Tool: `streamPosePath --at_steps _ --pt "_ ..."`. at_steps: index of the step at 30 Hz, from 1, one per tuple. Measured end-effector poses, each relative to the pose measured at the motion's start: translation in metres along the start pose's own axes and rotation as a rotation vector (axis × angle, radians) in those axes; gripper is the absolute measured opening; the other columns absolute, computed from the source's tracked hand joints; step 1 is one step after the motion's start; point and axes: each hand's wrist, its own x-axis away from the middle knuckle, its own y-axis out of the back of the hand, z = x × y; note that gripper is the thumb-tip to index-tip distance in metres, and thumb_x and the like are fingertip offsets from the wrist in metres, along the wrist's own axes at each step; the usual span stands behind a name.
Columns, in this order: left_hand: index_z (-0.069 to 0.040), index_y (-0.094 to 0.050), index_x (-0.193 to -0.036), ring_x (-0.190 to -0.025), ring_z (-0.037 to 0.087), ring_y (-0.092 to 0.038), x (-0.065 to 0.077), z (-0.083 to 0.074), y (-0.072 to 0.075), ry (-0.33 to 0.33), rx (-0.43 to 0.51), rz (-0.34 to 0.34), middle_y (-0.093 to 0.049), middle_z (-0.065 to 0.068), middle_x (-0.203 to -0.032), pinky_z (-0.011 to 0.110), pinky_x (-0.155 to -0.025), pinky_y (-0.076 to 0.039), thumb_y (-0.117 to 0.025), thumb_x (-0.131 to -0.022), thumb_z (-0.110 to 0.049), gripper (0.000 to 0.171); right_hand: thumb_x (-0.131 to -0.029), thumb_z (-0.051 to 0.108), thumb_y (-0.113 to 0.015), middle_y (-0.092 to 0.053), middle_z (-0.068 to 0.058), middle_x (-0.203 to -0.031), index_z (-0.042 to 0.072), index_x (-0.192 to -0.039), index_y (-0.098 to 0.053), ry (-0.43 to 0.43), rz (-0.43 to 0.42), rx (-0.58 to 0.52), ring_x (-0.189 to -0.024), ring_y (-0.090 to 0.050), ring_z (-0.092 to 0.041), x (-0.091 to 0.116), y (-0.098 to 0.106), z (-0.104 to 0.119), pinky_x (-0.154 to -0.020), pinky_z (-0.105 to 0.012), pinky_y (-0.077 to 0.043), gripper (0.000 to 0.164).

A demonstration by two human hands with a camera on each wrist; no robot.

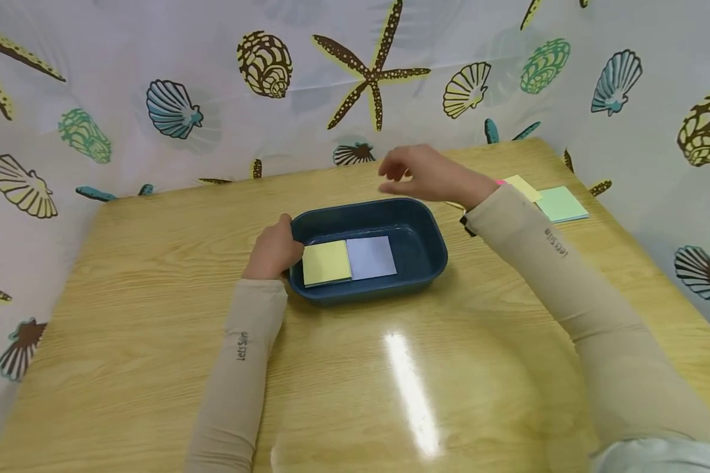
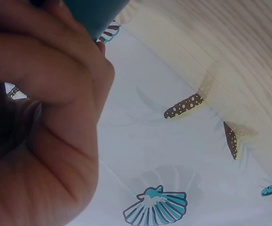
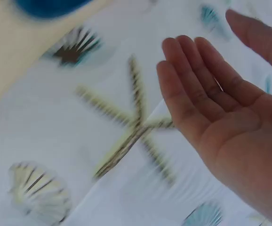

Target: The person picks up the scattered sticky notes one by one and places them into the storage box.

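A dark blue plastic bin (image 1: 417,272) stands on the wooden table. Inside it, a yellow sticky note pad (image 1: 327,263) lies at the left, beside a lavender sticky note pad (image 1: 371,257). My left hand (image 1: 273,248) grips the bin's left end; in the left wrist view its fingers (image 2: 75,94) curl at the teal wall. Above and behind the bin's far right side, my right hand (image 1: 423,172) hangs in the air. The right wrist view shows its palm empty, with fingers (image 3: 192,80) loosely bent and the thumb apart.
At the back right of the table (image 1: 154,282) lie a green sticky note pad (image 1: 562,204) and a pale yellow one (image 1: 523,188), with a bit of pink beside it. Partly behind the right wrist is a small dark and gold object (image 1: 466,223). A shell-print curtain (image 1: 213,52) borders the table.
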Motion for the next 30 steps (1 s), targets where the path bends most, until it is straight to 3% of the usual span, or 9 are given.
streamPosePath --at_steps 2,4,9,13,17,30 --pt "0.002 -0.021 -0.149 -0.098 0.038 -0.057 0.0 0.0 0.001 0.0 -0.003 0.006 -0.048 0.031 -0.133 0.043 -0.078 -0.05 -0.046 -0.09 -0.006 0.065 -0.094 0.017 -0.062 -0.064 -0.021 -0.107 -0.006 -0.114 -0.061 -0.084 -0.067 0.014 -0.099 -0.06 -0.033 0.008 0.011 -0.027 -0.091 -0.046 -0.046 0.031" --pt "0.003 -0.021 -0.149 -0.1 0.038 -0.056 0.0 0.0 0.002 0.001 -0.009 0.012 -0.047 0.032 -0.134 0.043 -0.08 -0.049 -0.045 -0.09 -0.007 0.065 -0.095 0.016 -0.059 -0.062 -0.025 -0.11 -0.009 -0.115 -0.059 -0.173 -0.077 0.033 -0.101 -0.058 -0.036 0.014 0.016 -0.057 -0.091 -0.049 -0.044 0.031" --pt "0.003 -0.021 -0.149 -0.096 0.037 -0.056 0.0 0.003 0.006 -0.003 -0.006 0.008 -0.047 0.033 -0.133 0.044 -0.079 -0.049 -0.045 -0.09 -0.007 0.064 -0.094 0.02 -0.061 -0.047 -0.034 -0.13 -0.013 -0.128 -0.048 -0.347 0.077 0.056 -0.119 -0.045 -0.047 0.026 0.008 -0.12 -0.1 -0.055 -0.037 0.05" --pt "0.004 -0.02 -0.149 -0.091 0.037 -0.059 0.002 0.004 0.007 -0.002 0.008 0.019 -0.047 0.033 -0.134 0.04 -0.072 -0.051 -0.045 -0.091 -0.007 0.065 -0.089 0.031 -0.068 -0.032 -0.035 -0.143 -0.012 -0.141 -0.034 -0.413 0.197 0.043 -0.13 -0.032 -0.05 0.033 -0.004 -0.15 -0.104 -0.059 -0.03 0.076" --pt "0.005 -0.019 -0.149 -0.086 0.037 -0.061 0.003 0.002 0.007 -0.007 0.014 0.023 -0.047 0.034 -0.132 0.037 -0.064 -0.051 -0.045 -0.091 -0.007 0.064 -0.085 0.037 -0.072 -0.028 -0.035 -0.146 -0.01 -0.144 -0.031 -0.435 0.223 0.047 -0.133 -0.026 -0.051 0.035 -0.01 -0.164 -0.105 -0.06 -0.027 0.086" --pt "0.004 -0.019 -0.15 -0.097 0.04 -0.06 0.004 -0.004 0.003 0.005 0.017 0.031 -0.045 0.033 -0.135 0.041 -0.072 -0.052 -0.045 -0.092 -0.008 0.064 -0.084 0.04 -0.072 -0.038 -0.036 -0.14 -0.007 -0.141 -0.038 -0.438 0.2 0.059 -0.128 -0.037 -0.048 0.038 -0.012 -0.167 -0.103 -0.058 -0.031 0.082"
